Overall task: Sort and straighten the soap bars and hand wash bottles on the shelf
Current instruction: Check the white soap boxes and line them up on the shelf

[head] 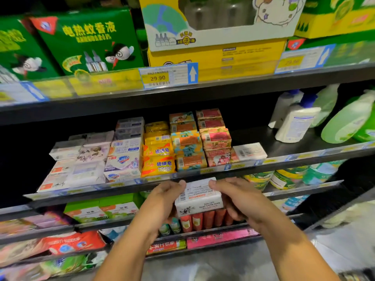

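In the lower centre of my view, my left hand [162, 197] and right hand [237, 197] both grip a white soap bar [197, 199], with the thumbs curled over its top edge. I hold it just in front of the shelf rail [121, 187], and it hides part of the red tubes [205, 220] below. Past the rail, stacked soap bars [188, 142] fill mid-frame, with a yellow sulfur soap pack [158, 166] at the front. At the right, a white pump bottle [294, 122] and a green bottle [349, 118] lean. Green boxes [89, 41] sit at the upper left.
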